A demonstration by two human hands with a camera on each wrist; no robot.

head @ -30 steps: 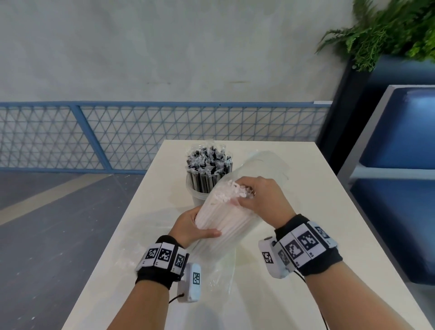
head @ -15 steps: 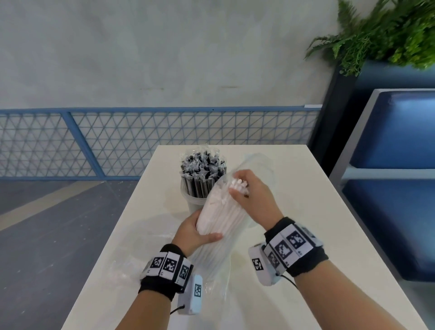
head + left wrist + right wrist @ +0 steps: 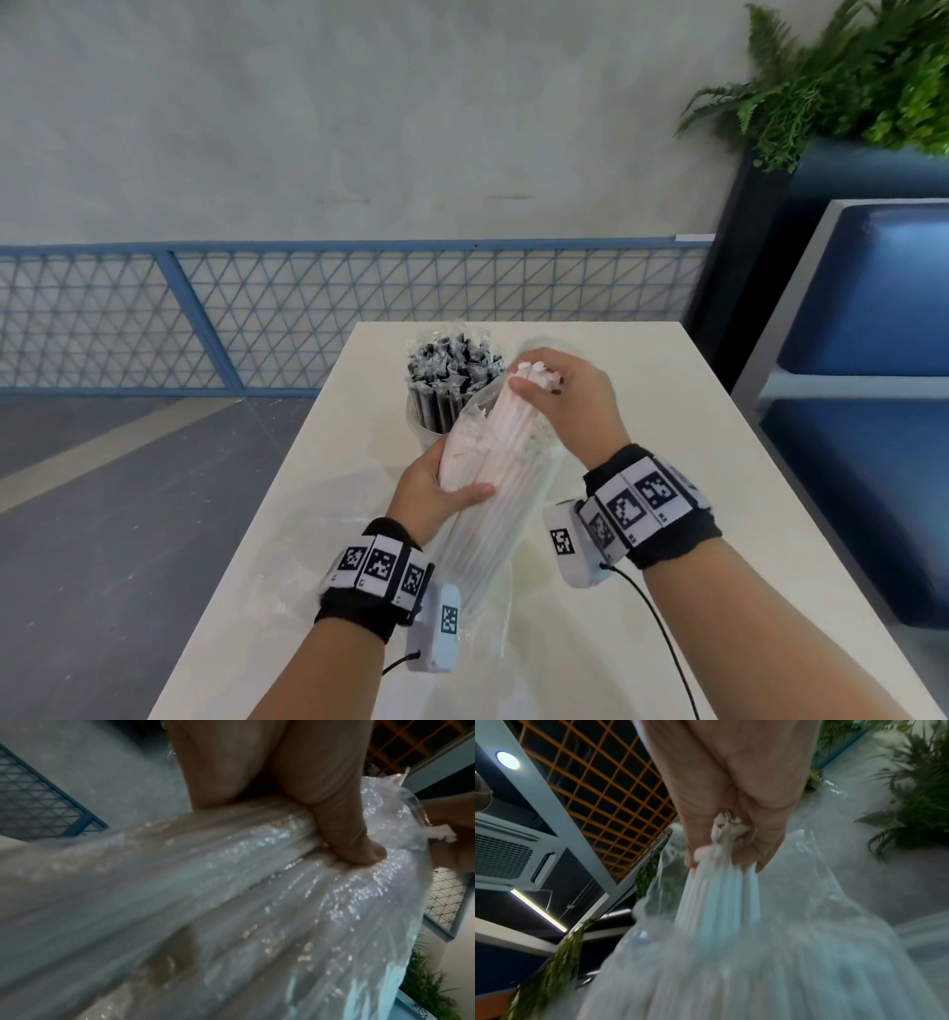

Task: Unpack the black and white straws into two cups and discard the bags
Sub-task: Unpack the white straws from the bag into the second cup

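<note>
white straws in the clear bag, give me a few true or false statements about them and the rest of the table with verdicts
1. The right hand grips the top ends of the white plastic straws. True.
2. The left hand lies flat on the white table. False: it grips the clear plastic bag around the straws.
3. The black wrapped straws stand in a clear plastic cup. True.
4. The white straws are already fully out of their bag. False: their lower part is still inside it.
5. The black straws lie loose on the table. False: they stand upright in the cup.

Both hands (image 3: pixel 441 488) on bagged white straws (image 3: pixel 493 462)
</note>
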